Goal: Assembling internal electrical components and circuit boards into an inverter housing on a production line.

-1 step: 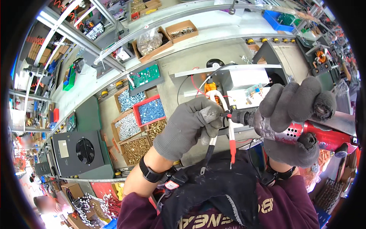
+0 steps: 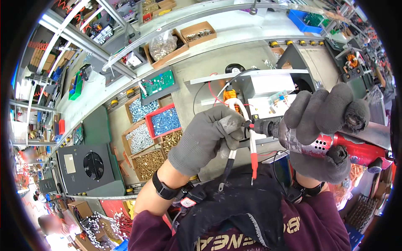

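My right hand [image 2: 320, 119], in a worn dark grey glove, is wrapped round a red power screwdriver [image 2: 364, 149] that lies level, its black nose [image 2: 266, 127] pointing left. My left hand [image 2: 203, 140], gloved too, pinches at the tip of that nose; what lies between the fingers is too small and hidden to name. Beside these fingertips two thick white leads hang toward me: one ends in a black sleeve [image 2: 226, 175] with a ring lug, the other in a red sleeve [image 2: 254, 164]. Beyond stands an orange-wound coil [image 2: 230, 97] in an open metal chassis [image 2: 247, 75].
Left of the chassis are boxes of blue screws [image 2: 142, 109], silver screws [image 2: 139, 138] and brass fasteners [image 2: 151, 164], plus a red tray [image 2: 149, 129]. A green circuit board [image 2: 159, 82] lies behind them. A dark panel with a fan [image 2: 93, 165] sits farther left.
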Tool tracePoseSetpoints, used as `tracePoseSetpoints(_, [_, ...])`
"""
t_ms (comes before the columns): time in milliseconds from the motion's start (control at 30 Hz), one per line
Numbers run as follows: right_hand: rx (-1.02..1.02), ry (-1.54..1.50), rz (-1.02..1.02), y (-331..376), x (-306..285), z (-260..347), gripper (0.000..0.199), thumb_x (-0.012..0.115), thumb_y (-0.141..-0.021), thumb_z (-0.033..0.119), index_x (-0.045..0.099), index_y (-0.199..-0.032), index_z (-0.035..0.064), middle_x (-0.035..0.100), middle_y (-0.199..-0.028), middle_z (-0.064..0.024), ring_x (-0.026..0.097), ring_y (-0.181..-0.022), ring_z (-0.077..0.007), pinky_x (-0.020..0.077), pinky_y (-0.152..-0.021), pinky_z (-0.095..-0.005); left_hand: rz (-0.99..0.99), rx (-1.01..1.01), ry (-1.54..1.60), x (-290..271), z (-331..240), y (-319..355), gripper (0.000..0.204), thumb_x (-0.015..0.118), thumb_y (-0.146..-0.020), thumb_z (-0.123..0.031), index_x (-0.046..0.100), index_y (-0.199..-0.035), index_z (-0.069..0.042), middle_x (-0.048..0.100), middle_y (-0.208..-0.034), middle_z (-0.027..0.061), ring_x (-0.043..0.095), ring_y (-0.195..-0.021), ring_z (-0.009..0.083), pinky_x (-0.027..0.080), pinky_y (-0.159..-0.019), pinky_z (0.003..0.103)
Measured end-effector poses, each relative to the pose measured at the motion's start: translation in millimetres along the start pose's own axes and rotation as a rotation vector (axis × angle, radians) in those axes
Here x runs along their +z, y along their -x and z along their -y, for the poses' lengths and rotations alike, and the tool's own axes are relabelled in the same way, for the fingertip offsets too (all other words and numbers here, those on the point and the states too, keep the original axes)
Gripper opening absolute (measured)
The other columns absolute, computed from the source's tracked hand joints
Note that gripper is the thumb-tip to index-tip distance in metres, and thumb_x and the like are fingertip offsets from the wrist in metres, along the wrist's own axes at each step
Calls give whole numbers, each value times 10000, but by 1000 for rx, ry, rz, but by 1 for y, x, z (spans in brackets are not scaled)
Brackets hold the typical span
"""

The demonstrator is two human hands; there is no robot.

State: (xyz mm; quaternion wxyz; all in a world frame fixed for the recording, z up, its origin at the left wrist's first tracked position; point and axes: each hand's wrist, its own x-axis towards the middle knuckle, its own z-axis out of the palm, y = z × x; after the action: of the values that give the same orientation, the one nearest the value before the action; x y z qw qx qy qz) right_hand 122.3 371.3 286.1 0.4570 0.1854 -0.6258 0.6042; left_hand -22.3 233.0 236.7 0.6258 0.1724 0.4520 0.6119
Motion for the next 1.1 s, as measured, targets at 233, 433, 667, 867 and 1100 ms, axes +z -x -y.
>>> tracePoseSetpoints(233, [116,161,-40,-12,4,17,404,670,-731,238,459,-1065,152,465,-800,-17,531,-575,-105,480,-485,-289,7,-66,-97,17,-1,-13,307,530,-928,-300,577,-902,2,571,-632,36,469,-408,65,362,-369,188])
tracePoseSetpoints(433, [-2,91,53,5,-8,21,273,628,-821,179,466,-1038,139,457,-806,-21,532,-591,-133,484,-503,-299,-11,-125,-183,35,1,-18,398,499,-930,-387,576,-868,-1,532,-584,26,432,-385,63,311,-349,192])
tracePoseSetpoints(667, [255,63,31,21,-42,56,360,722,-743,247,439,-937,139,438,-814,-1,438,-769,-125,497,-613,-253,106,500,-966,23,15,-37,234,611,-817,-303,645,-891,-83,573,-726,98,539,-609,182,430,-543,301])
tracePoseSetpoints(867, [118,178,-303,33,-73,71,341,671,-689,258,445,-909,131,404,-794,-2,407,-760,-121,456,-572,-209,502,486,-1703,29,24,-16,279,687,-659,-150,659,-936,-175,483,-837,69,535,-814,272,451,-674,372])
tracePoseSetpoints(1100, [79,184,-392,33,-97,60,352,630,-679,254,520,-979,105,396,-804,7,393,-666,-104,348,-626,-268,-503,466,-275,-25,-23,-85,199,506,-914,-213,568,-966,-30,599,-880,85,566,-812,245,454,-722,366])
